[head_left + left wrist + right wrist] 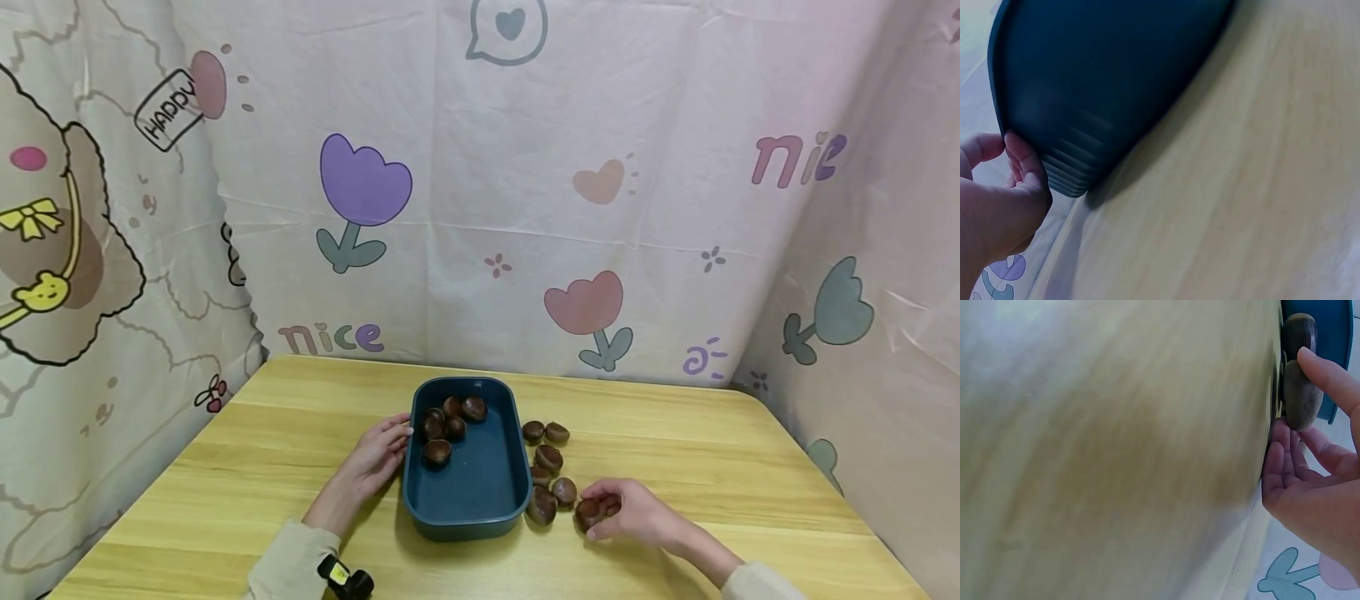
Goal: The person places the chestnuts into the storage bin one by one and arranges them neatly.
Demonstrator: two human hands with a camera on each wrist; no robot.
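Observation:
A dark blue rectangular container (480,492) stands on the table with several brown chestnuts (437,452) toward its back left. At its left side, my left hand (375,457) pinches the rim, as the left wrist view shows with thumb and finger meeting at the edge (999,106). To the right of the container, my right hand (637,512) holds a chestnut (588,515) between thumb and fingers, low over the table. Another brown chestnut part shows under those fingers. In the right wrist view the held chestnut (1302,397) sits between thumb and forefinger.
Several loose chestnuts (549,458) lie in a rough row along the container's right wall. The wooden table (300,408) ends at a printed cloth backdrop (480,292) behind and at both sides. A black device (347,579) is on the left wrist.

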